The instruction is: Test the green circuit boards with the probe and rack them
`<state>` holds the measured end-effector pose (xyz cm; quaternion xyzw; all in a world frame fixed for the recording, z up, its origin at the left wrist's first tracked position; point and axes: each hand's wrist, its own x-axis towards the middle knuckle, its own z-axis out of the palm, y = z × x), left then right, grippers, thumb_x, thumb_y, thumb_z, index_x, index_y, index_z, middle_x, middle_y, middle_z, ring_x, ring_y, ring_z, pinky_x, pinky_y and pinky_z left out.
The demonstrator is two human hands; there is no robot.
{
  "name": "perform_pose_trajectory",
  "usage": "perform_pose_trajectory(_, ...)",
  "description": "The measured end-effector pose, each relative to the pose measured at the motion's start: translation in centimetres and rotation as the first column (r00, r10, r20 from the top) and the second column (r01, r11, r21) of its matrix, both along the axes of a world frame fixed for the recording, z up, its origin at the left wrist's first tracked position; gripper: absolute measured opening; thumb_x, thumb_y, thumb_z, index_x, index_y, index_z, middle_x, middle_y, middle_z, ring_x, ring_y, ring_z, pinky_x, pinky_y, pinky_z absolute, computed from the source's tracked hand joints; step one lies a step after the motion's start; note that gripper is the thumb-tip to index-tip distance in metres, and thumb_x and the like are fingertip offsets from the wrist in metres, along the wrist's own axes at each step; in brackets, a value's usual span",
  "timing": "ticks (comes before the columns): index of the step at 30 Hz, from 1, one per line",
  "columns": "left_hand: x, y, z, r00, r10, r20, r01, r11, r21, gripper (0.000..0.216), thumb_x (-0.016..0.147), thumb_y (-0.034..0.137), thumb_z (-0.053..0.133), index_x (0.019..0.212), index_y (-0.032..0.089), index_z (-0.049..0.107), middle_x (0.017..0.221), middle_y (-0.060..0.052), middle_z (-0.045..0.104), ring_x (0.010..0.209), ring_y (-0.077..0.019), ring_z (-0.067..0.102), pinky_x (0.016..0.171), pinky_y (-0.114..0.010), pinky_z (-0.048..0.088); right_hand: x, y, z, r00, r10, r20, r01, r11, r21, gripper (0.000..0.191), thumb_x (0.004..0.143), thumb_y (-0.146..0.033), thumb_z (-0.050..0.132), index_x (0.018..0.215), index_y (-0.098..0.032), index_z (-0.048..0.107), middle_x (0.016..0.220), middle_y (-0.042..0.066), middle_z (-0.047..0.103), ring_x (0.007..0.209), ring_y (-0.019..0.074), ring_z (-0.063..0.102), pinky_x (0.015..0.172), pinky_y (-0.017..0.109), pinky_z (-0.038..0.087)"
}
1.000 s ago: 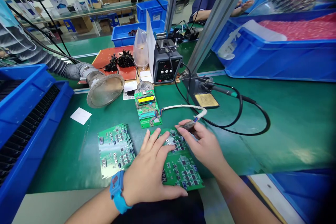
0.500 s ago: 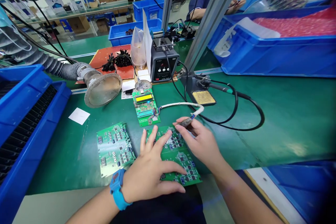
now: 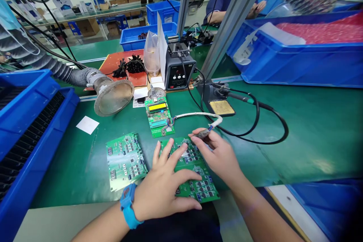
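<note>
I'm pressing my left hand [image 3: 161, 193], fingers spread flat, on the circuit board [image 3: 195, 181] while my right hand [image 3: 221, 157] is pinching the probe [image 3: 202, 134] onto it; the next contact needs careful aiming.

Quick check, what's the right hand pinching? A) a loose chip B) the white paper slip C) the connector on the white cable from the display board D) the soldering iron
C: the right hand pinches the connector at the end of the white cable, which runs back to the display board; the soldering iron sits in its stand, untouched.
</note>
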<state>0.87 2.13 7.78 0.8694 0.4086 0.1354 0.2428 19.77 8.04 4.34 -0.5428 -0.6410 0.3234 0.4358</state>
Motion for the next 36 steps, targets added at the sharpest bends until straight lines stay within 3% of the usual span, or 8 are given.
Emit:
perform_pose_trajectory(3, 0.0, 0.0, 0.0, 1.0, 0.011, -0.018, -0.011, 1.0, -0.002, 0.058, 0.073, 0.051, 0.076, 0.123, 0.028, 0.057, 0.154, -0.009, 0.026, 0.143, -0.0413, 0.006, 0.108, -0.072, 0.01, -0.1, 0.0, 0.0, 1.0, -0.006, -0.006, 0.006, 1.0, 0.006, 0.02, 0.086, -0.038, 0.058, 0.095, -0.02, 0.063, 0.091, 0.006, 0.071, 0.084, 0.0204, 0.068, 0.078, 0.033, 0.054)
perform_pose_trajectory(8, 0.1, 0.1, 0.5, 0.999, 0.009, -0.048, -0.011, 1.0, -0.023, 0.057, 0.072, 0.051, 0.077, 0.121, 0.029, 0.058, 0.151, -0.007, 0.035, 0.143, -0.0411, 0.01, 0.109, -0.072, 0.012, -0.2, 0.1, 0.2, 1.0, -0.002, -0.011, 0.002, 1.0, 0.002, 0.019, 0.086, -0.037, 0.058, 0.095, -0.02, 0.062, 0.09, 0.006, 0.071, 0.084, 0.0202, 0.068, 0.078, 0.033, 0.055)
perform_pose_trajectory(23, 0.2, 0.0, 0.8, 0.997, 0.019, -0.069, -0.019, 1.0, -0.001, 0.05, 0.075, 0.047, 0.076, 0.118, 0.029, 0.057, 0.152, -0.004, 0.033, 0.144, -0.0376, 0.01, 0.11, -0.07, 0.012, -0.3, -0.1, 0.5, 0.998, -0.012, -0.062, 0.012, 1.0, -0.005, 0.02, 0.085, -0.037, 0.059, 0.093, -0.019, 0.063, 0.093, 0.006, 0.071, 0.086, 0.0202, 0.068, 0.081, 0.034, 0.054)
perform_pose_trajectory(28, 0.1, 0.0, 0.9, 0.997, 0.022, -0.071, -0.023, 1.0, -0.018, 0.05, 0.075, 0.047, 0.076, 0.118, 0.029, 0.057, 0.151, -0.005, 0.034, 0.144, -0.0381, 0.011, 0.111, -0.069, 0.012, 0.9, -2.0, 1.3, 0.989, -0.022, -0.145, 0.017, 0.999, -0.035, 0.026, 0.085, -0.04, 0.06, 0.099, -0.019, 0.062, 0.097, 0.009, 0.072, 0.09, 0.0218, 0.069, 0.081, 0.035, 0.056)
perform_pose_trajectory(36, 0.2, 0.0, 0.9, 0.997, 0.024, -0.069, -0.026, 0.999, -0.032, 0.048, 0.076, 0.044, 0.076, 0.118, 0.029, 0.057, 0.152, -0.004, 0.033, 0.144, -0.0376, 0.01, 0.111, -0.069, 0.011, 2.4, -5.2, 1.3, 0.989, 0.03, 0.144, -0.036, 0.998, 0.041, 0.012, 0.086, -0.032, 0.058, 0.09, -0.023, 0.064, 0.092, 0.005, 0.073, 0.089, 0.0226, 0.07, 0.079, 0.033, 0.056)
